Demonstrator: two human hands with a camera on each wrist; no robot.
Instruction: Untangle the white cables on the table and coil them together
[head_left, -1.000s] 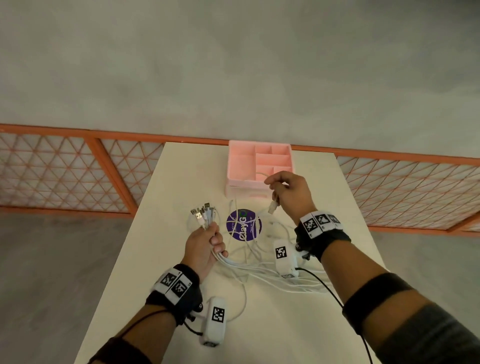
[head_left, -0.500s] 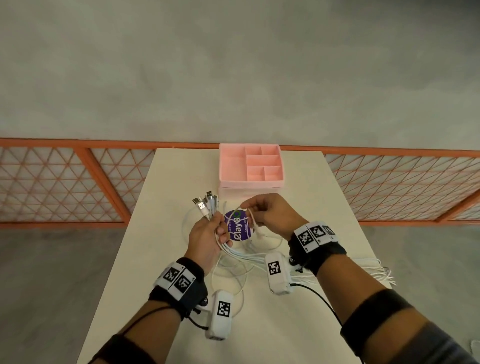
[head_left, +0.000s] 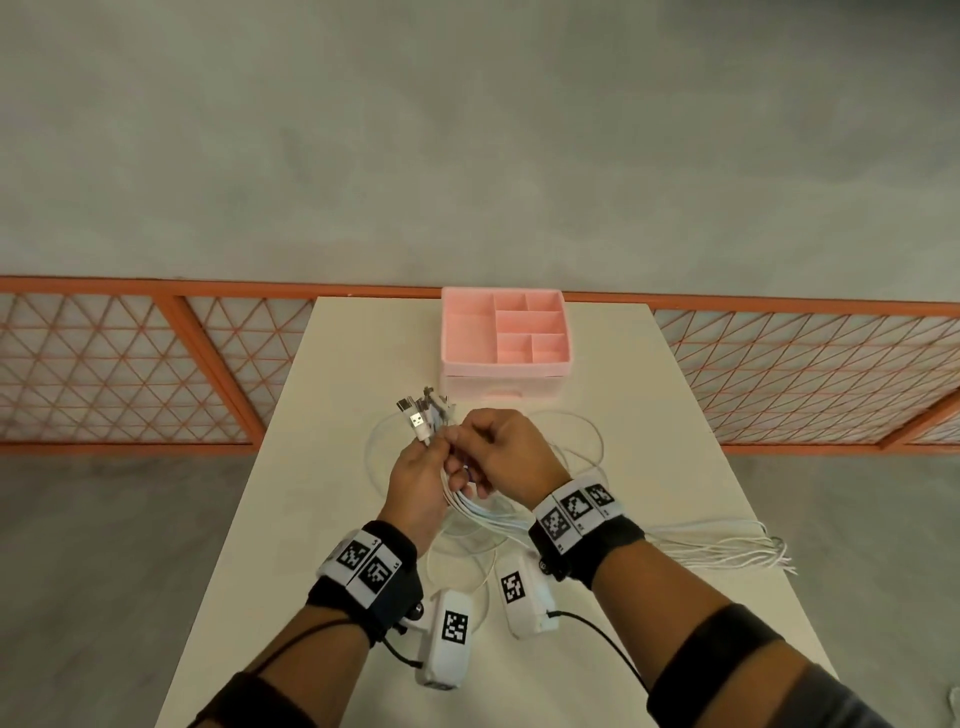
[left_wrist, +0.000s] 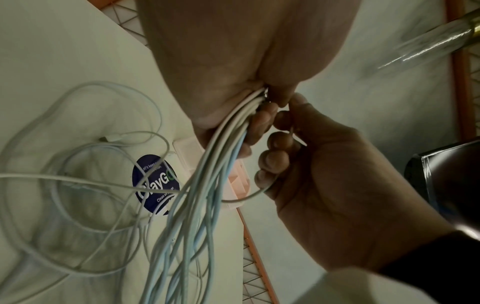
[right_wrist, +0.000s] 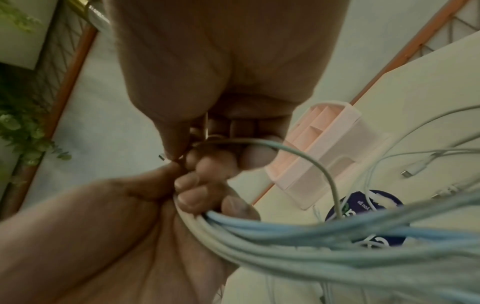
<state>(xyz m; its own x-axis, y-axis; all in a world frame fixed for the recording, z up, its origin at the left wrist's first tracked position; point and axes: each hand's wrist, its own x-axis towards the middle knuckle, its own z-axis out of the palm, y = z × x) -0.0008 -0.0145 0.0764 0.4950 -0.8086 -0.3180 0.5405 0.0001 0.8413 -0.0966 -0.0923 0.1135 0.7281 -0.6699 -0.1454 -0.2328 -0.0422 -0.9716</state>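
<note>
Black wristbands (head_left: 387, 577) with checkered marker tags, white camera pods (head_left: 449, 636), dark forearm bands.

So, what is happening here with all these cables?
A person is gathering white cables over a table. The left hand grips a bundle of them with the plug ends sticking up. The right hand pinches one more cable end against that bundle. Loose loops lie on the table, some trailing to its right edge. A pink organizer stands behind the hands.

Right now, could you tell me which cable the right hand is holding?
The single cable looping under the right hand, apart from the bundle the left hand grips.
</note>
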